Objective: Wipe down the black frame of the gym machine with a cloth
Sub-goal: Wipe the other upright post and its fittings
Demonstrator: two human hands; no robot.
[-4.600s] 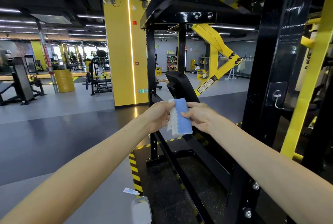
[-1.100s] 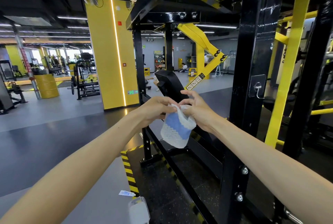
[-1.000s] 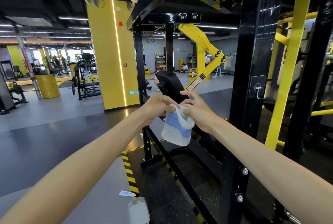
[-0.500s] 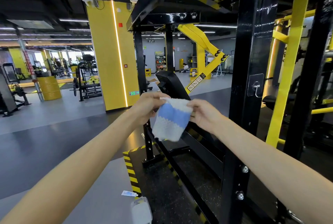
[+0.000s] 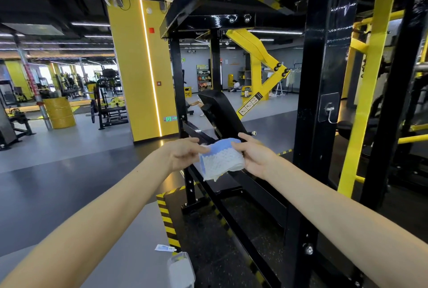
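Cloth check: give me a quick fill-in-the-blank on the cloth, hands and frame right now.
The cloth is held by ____ hands, the left hand and the right hand.
The cloth is white and ____.
The black post with the hook stands to the cloth's ____.
Missing: both; blue; right.

Both bare forearms extended forward from near left and near right, converging mid-scene. Left hand (image 5: 183, 153) knuckles up, fingertips pinching left edge of cloth (image 5: 221, 160). Right hand (image 5: 256, 156) opposite, fingers curled round right edge. Hands level with each other, close together, wrists roughly straight.
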